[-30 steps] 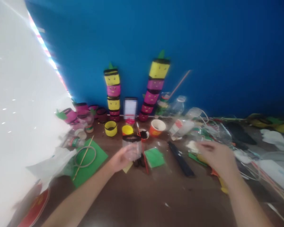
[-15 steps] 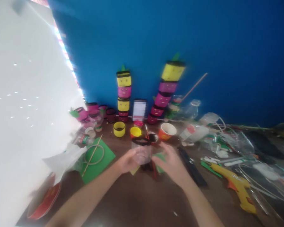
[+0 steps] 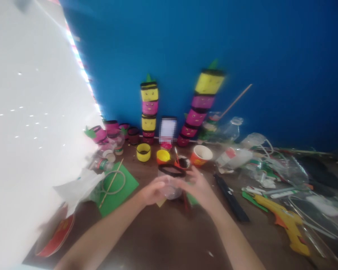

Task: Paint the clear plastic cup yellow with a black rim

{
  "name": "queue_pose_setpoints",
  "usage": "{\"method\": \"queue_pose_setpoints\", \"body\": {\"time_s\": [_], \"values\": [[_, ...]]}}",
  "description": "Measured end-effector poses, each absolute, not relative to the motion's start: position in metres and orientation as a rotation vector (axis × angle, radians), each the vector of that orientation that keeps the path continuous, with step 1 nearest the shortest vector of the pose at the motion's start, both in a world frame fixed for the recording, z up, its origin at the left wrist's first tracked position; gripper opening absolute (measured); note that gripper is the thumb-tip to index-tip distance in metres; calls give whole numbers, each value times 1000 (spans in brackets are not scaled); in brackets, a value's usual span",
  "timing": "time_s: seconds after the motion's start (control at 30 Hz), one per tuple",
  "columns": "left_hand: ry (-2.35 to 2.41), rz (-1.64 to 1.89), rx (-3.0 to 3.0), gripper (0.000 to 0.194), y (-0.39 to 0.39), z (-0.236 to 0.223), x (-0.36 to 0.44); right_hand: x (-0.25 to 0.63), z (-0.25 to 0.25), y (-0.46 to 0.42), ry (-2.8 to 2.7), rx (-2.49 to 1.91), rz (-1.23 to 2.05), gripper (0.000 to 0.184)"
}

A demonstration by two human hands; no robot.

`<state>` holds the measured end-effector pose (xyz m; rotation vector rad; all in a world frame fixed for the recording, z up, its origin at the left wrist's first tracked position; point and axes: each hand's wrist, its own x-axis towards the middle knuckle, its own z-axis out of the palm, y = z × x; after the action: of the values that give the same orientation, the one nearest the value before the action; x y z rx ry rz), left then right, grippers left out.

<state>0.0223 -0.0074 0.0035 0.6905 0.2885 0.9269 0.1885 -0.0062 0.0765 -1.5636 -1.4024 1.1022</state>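
A clear plastic cup (image 3: 171,192) with a black band round its rim, like the cut base of a bottle, is held upright above the near part of the table. My left hand (image 3: 154,190) is closed on its left side, the thumb across the front. My right hand (image 3: 198,187) is at the cup's right, with its thumb reaching over the front wall and its other fingers spread beside the rim; whether the thumb presses is blurred. Behind the cup stand a small yellow paint pot (image 3: 163,156), a pot of dark paint (image 3: 183,162) with a brush, and a yellow ring-shaped cup (image 3: 143,152).
Two stacks of painted cups, one upright (image 3: 150,108) and one leaning (image 3: 196,117), stand against the blue wall. Green sheet (image 3: 124,183) and white paper (image 3: 76,187) lie left. At right are a paper cup (image 3: 202,155), black strip (image 3: 231,198), yellow glue gun (image 3: 287,221) and plastic bottles (image 3: 233,157).
My right hand has moved left, its thumb now over the cup's front. The cup's rim has tipped slightly toward me, showing more of its opening. The view has shifted slightly.
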Motion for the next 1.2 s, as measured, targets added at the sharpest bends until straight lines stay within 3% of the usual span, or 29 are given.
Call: {"method": "queue_pose_setpoints", "body": {"time_s": [0.1, 0.2, 0.27, 0.37, 0.53, 0.7, 0.87, 1.03, 1.2], "values": [[272, 936, 659, 33, -8, 1, 21, 201, 70, -7, -1353, -1631, 1208, 92], [236, 970, 622, 45, -7, 2, 20, 218, 60, -8, -1296, -1671, 1090, 103], [205, 991, 590, 52, -5, 3, 20, 228, 57, -10, -1312, -1604, 1055, 86], [185, 1043, 501, 50, -1, 3, 19, 238, 58, -15, -1511, -1619, 891, 42], [219, 1180, 288, 48, 4, 6, 18, 237, 52, -10, -2132, -1478, 275, 33], [271, 1167, 334, 50, 4, 7, 19, 226, 41, 10, -2633, -1172, -319, 49], [284, 1192, 460, 53, 4, 3, 21, 222, 37, 21, -2679, -1020, -360, 33], [293, 1220, 476, 53, 5, -1, 21, 240, 31, 15, -2579, -946, -378, 30], [268, 1206, 462, 48, 5, -1, 20, 241, 44, -11, -1864, -1141, -179, 16]]}}
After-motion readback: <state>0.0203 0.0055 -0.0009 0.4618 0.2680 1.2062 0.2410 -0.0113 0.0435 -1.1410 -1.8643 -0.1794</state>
